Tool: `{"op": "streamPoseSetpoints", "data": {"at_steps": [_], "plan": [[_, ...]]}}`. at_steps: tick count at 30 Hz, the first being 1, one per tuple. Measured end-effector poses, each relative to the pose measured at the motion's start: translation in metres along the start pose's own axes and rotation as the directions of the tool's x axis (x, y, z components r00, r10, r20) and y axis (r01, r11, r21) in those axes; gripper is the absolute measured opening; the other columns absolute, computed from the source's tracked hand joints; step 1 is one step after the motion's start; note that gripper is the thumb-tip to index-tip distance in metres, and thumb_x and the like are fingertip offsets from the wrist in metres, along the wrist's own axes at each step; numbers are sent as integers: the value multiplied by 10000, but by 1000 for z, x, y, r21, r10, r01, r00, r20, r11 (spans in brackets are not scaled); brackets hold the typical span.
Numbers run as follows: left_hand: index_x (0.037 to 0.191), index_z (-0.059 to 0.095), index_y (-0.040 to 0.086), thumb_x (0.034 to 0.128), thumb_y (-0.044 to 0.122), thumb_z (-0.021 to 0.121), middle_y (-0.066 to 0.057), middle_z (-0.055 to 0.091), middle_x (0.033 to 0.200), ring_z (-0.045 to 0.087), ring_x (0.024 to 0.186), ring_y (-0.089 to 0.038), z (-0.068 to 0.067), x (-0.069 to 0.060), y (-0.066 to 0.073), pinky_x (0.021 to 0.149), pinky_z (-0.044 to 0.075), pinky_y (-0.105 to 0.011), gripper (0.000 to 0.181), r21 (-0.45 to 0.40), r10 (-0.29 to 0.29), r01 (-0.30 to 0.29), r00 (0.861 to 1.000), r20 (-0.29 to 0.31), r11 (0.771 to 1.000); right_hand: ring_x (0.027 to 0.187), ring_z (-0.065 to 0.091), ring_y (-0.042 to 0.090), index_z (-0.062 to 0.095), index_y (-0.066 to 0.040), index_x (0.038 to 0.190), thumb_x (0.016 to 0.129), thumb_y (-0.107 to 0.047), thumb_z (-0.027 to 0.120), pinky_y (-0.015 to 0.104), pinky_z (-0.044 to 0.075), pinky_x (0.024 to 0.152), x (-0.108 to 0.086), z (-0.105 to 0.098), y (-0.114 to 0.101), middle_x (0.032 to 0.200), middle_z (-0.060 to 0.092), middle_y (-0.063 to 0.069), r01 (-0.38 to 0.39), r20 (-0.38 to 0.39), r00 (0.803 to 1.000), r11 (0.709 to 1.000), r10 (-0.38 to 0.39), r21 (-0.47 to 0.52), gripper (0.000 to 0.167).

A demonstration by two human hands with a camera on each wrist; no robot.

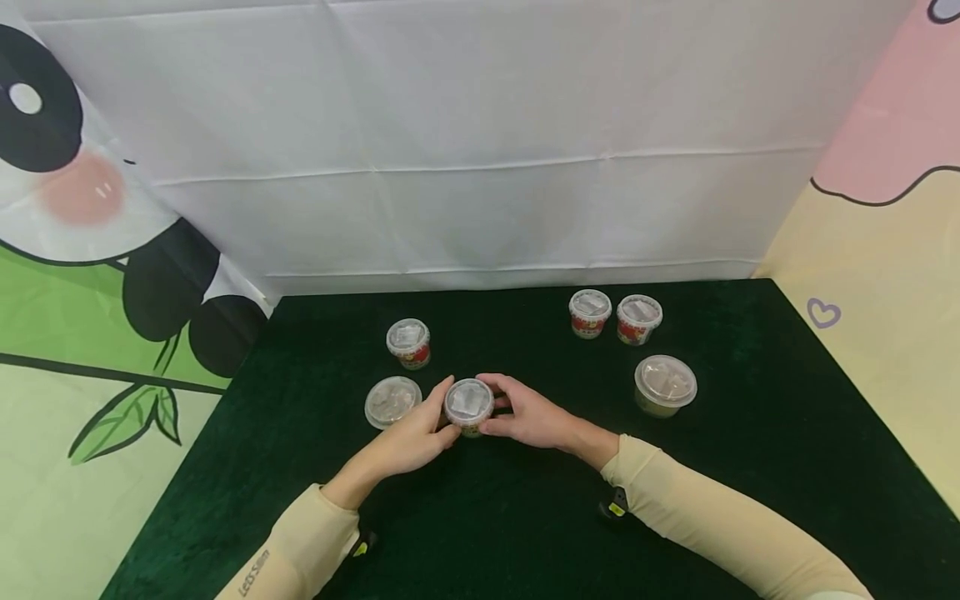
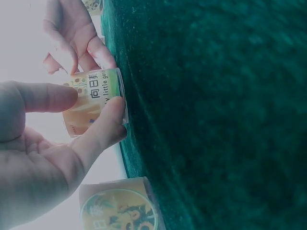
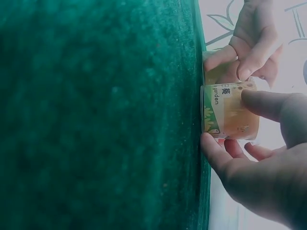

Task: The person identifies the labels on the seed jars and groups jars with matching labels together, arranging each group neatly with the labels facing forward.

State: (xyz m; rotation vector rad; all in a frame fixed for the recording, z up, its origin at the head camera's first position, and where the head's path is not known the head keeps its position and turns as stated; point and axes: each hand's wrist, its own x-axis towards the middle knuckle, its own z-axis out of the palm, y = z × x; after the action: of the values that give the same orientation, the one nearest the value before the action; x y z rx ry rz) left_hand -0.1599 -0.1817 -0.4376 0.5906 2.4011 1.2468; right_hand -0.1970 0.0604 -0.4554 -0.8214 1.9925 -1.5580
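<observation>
Small sunflower tub: it is right between the two hands, standing up straight, with a round lid on top point(image 1: 469, 397). Its side has a yellow and green label with the words "little garden". It is down low by the counter point(image 1: 487, 517), but I can't tell if its bottom touches.
Left hand: its fingers and thumb are bent a bit, spread only as wide as the tub, and they hold the tub's left side point(image 1: 411, 435).
Right hand: it holds the other side the same way, thumb on the near side and fingers on the far side, with the tub in the gap point(image 1: 534, 417).
Wide lidded tub by the left hand: just to the left of that hand, and the hand hides a bit of its edge point(image 1: 392, 402). I can't tell if they touch.
Red-label tub: farther away than the left hand, past the wide lidded tub, with its lid on point(image 1: 409, 345).
Two red-label tubs: far past the right hand and off to its right, side by side, one point(image 1: 589, 315) and the other point(image 1: 639, 321).
Big round tub: well to the right of the right hand, lid on, nearer than the red pair point(image 1: 666, 385).
Sleeves: pale cream, behind both hands, left point(image 1: 303, 537) and right point(image 1: 712, 500).
White cloth: hanging past the hands, behind the counter point(image 1: 480, 150).
Panda picture: on the wall, far to the left of the hands point(image 1: 82, 200).
</observation>
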Motion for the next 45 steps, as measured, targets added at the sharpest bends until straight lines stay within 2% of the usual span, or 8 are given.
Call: {"op": "streamPoseSetpoints", "data": {"at_steps": [5, 12, 25, 31, 35, 38, 41, 45], "plan": [[1606, 59, -8, 1012, 91, 552, -250, 170, 1645, 231, 1501, -338, 0, 0, 2, 1194, 223, -524, 779, 74, 9, -7, 1000, -25, 997, 1322, 491, 360, 234, 13, 1570, 956, -28, 666, 321, 519, 981, 1, 0, 0, 1544, 334, 205, -6, 9, 1000, 1000, 6, 0, 752], [1609, 73, -3, 976, 64, 568, -230, 113, 1661, 160, 1520, -353, 0, -1, 5, 1200, 188, -545, 806, 122, -10, 14, 999, -37, 992, 1353, 456, 370, 196, -30, 1599, 943, -66, 697, 344, 507, 1000, 0, -3, -2, 1583, 275, 199, -37, 43, 998, 998, 40, -56, 827], [1616, 41, 24, 977, 78, 570, -221, 78, 1668, 131, 1526, -350, 0, 0, 5, 1204, 174, -542, 831, 111, -10, 14, 999, -37, 994, 1363, 448, 370, 182, -26, 1602, 943, -73, 700, 340, 506, 1002, 0, -5, -1, 1589, 266, 199, -41, 54, 998, 998, 43, -43, 840], [1621, 42, 49, 957, 59, 596, -243, 139, 1642, 285, 1460, -366, -2, -3, 10, 1168, 278, -561, 865, 100, 0, 4, 999, -40, 995, 1364, 448, 363, 185, -40, 1605, 946, -76, 696, 347, 501, 1011, 0, -8, -1, 1571, 299, 195, -46, 55, 997, 998, 48, -45, 834], [1621, 78, 51, 938, 72, 613, -228, 169, 1630, 287, 1464, -363, -4, -2, 18, 1162, 291, -556, 868, 151, 26, -20, 999, -38, 988, 1380, 427, 386, 196, -49, 1605, 955, -108, 694, 385, 483, 1038, -4, -17, -4, 1554, 320, 213, -50, 64, 996, 995, 56, -89, 821], [1614, 144, 42, 933, 88, 616, -210, 201, 1623, 380, 1412, -356, -6, 2, 26, 1123, 373, -530, 830, 214, 63, -51, 997, -50, 975, 1396, 401, 408, 248, -50, 1593, 960, -130, 691, 417, 480, 1043, -8, -27, -10, 1563, 309, 207, -57, 62, 996, 988, 66, -141, 777], [1603, 196, 30, 937, 97, 617, -208, 235, 1612, 470, 1336, -344, -8, 9, 35, 1062, 451, -497, 791, 270, 107, -90, 993, -49, 959, 1410, 379, 416, 301, -51, 1577, 966, -149, 686, 434, 480, 1041, -12, -39, -18, 1575, 299, 192, -62, 46, 996, 979, 72, -193, 729], [1601, 211, 33, 950, 106, 622, -204, 254, 1609, 444, 1375, -345, -9, 23, 48, 1086, 431, -493, 773, 315, 129, -109, 991, -42, 943, 1431, 355, 408, 312, -60, 1577, 982, -168, 678, 440, 462, 1063, -16, -55, -27, 1590, 291, 191, -72, 8, 997, 971, 76, -229, 707]]}}
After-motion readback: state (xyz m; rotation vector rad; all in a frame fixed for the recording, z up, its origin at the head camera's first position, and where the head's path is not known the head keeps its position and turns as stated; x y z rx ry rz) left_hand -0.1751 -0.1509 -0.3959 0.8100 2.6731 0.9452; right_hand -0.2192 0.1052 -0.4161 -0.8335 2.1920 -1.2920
